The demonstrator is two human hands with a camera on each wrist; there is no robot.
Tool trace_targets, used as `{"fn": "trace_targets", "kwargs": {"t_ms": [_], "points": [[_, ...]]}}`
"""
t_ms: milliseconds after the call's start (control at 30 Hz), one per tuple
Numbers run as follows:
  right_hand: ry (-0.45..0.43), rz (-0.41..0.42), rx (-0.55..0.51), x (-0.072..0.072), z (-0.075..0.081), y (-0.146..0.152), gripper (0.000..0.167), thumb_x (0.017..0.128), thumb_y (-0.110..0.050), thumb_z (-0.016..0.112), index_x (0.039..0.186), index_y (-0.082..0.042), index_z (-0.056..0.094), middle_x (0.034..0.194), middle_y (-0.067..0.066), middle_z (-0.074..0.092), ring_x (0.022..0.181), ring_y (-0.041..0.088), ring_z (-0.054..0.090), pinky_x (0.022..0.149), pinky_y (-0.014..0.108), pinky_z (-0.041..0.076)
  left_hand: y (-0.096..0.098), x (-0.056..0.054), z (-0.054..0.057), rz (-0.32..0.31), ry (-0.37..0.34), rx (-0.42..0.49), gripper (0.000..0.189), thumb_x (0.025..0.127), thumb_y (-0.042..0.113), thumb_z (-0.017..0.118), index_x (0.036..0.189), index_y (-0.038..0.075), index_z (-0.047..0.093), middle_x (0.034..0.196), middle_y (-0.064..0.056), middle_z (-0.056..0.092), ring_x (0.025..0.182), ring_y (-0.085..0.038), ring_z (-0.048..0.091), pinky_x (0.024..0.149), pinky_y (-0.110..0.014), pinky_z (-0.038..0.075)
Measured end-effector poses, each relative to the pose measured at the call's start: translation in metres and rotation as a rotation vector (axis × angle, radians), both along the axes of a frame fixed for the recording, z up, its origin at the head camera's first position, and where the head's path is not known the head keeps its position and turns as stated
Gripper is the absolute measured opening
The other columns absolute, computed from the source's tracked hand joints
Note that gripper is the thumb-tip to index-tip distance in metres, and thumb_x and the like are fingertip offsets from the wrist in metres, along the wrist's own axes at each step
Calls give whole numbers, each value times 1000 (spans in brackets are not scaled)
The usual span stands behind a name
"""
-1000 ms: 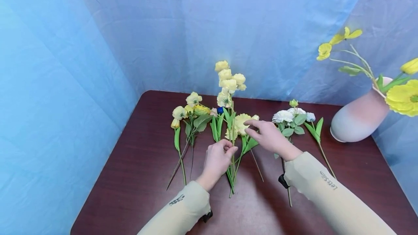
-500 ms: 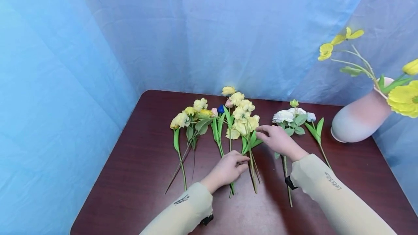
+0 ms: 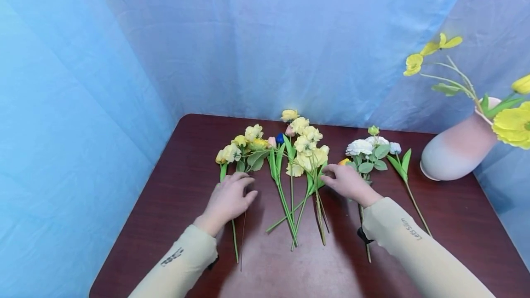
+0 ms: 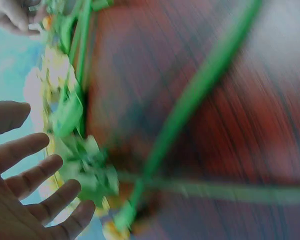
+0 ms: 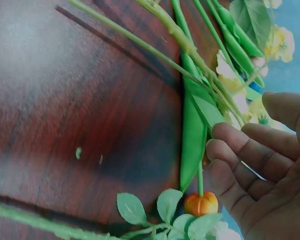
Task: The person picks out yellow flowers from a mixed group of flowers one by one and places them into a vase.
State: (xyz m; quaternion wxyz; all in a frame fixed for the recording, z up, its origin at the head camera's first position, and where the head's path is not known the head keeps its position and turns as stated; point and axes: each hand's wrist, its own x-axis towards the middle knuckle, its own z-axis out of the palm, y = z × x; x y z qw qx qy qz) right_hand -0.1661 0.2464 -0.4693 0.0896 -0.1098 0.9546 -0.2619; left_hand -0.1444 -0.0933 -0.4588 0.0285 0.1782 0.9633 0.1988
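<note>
In the head view my left hand (image 3: 229,199) is above the stems of the left group of yellow flowers (image 3: 229,152). Its fingers are spread and hold nothing in the left wrist view, where a green stem (image 4: 190,102) crosses the table. My right hand (image 3: 349,183) is beside the middle bunch, its fingers loosely bent. Its fingertips are at a long green leaf (image 5: 194,135); whether they touch it I cannot tell. An orange tulip (image 5: 201,204) lies below that leaf. A pale yellow flower spray (image 3: 304,144) lies among the middle stems.
White flowers (image 3: 359,147) and a pale blue tulip (image 3: 395,148) lie on the right. A pink-and-white vase (image 3: 455,146) with yellow flowers (image 3: 513,124) leans at the far right. Blue and pink tulips (image 3: 279,138) lie at the back, before the blue curtain (image 3: 265,45).
The yellow spray, raised by my left hand a second ago, now lies in the middle, further right. My left hand has let go and moved left. A tulip stem there now slants lower left.
</note>
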Motion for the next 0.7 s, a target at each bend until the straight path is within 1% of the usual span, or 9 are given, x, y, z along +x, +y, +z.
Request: {"fn": "trace_targets", "kwargs": {"t_ms": [100,233,400,467,567,700], "points": [[-3,-13,16,-1,-7,-5,32,101,-23,66,119,4,70,100,13,75,87,26,71,79,46,57,-17,-3,-1,30,-26,-53,44,98,35,69,137,15,67,144,-7,56,131,-40,52,100,-62,45],[-20,-39,36,-2,-13,-12,29,100,-24,67,113,1,71,98,13,74,88,27,71,80,47,57,-36,-5,-5,60,-81,-96,51,98,37,67,143,14,60,152,-11,49,134,-44,47,102,-66,41],[-56,-87,53,-4,-15,-21,29,99,-25,67,112,1,69,98,14,74,88,27,71,79,48,57,-57,-7,-13,97,-132,-126,54,99,34,67,148,15,56,156,-15,43,137,-49,42,102,-70,37],[-65,-106,60,-4,-15,-23,28,99,-26,68,111,0,68,97,14,74,84,25,70,77,47,57,-65,-8,-17,111,-137,-133,55,99,32,67,149,15,55,156,-16,42,137,-50,42,102,-71,37],[-84,-130,64,-5,-17,-24,26,98,-26,69,107,-2,66,91,11,72,74,21,65,73,44,54,-75,-10,-23,132,-145,-133,55,99,30,66,150,14,53,156,-17,41,136,-51,43,101,-71,37],[-99,-144,51,-5,-20,-27,20,97,-24,69,97,-5,62,80,7,66,67,20,57,66,38,49,-86,-11,-29,173,-168,-128,56,99,29,66,150,11,51,155,-21,41,136,-53,42,103,-72,36]]}}
